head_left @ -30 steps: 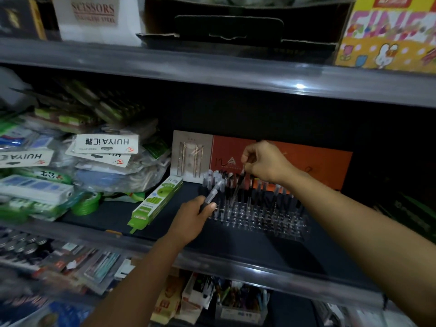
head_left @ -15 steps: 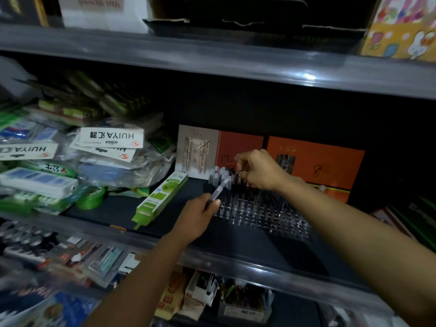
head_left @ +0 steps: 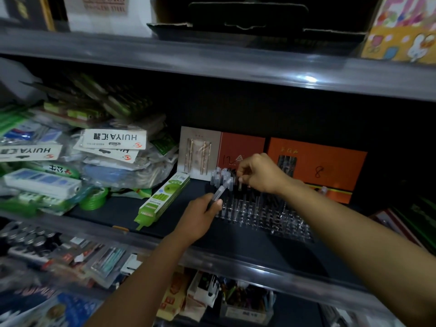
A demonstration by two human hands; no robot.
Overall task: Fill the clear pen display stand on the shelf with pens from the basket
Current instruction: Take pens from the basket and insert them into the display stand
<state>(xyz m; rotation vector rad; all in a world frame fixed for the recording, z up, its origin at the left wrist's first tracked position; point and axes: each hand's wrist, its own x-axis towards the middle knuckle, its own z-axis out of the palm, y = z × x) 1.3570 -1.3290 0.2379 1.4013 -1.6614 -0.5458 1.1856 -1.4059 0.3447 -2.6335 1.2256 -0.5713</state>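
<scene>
Clear acrylic pen display stand [head_left: 264, 213] is sitting on the dark shelf [head_left: 236, 246], just in front of the orange boxes [head_left: 316, 161] at the back. Its rear-left rows are already carrying upright pens w/ clear caps; front rows and right side are showing mostly bare slots.

Left hand [head_left: 200, 220] is gripping a spare pen [head_left: 220, 191] by its lower end, fingers curled round the barrel. Pen's long axis is tilting up and to the right, tip end pointing at the stand's back-left corner, which is just beyond it. So this hand is the nearer one to the left edge of the stand and the pen is lying almost in line w/ the free slots there.

Right hand [head_left: 259, 173] is reaching over the back rows, fingertips pinching the top of a pen that's standing in the stand, prob. seating it; exact slot can't be told, too dark and blurry.

Basket isn't visible from where I'm looking. Green pencil box [head_left: 162, 199] is lying just left of the stand, well clear of both hands.

Judging by this, next insert depends on swinging the left pen upright, nib down, above an open slot.
</scene>
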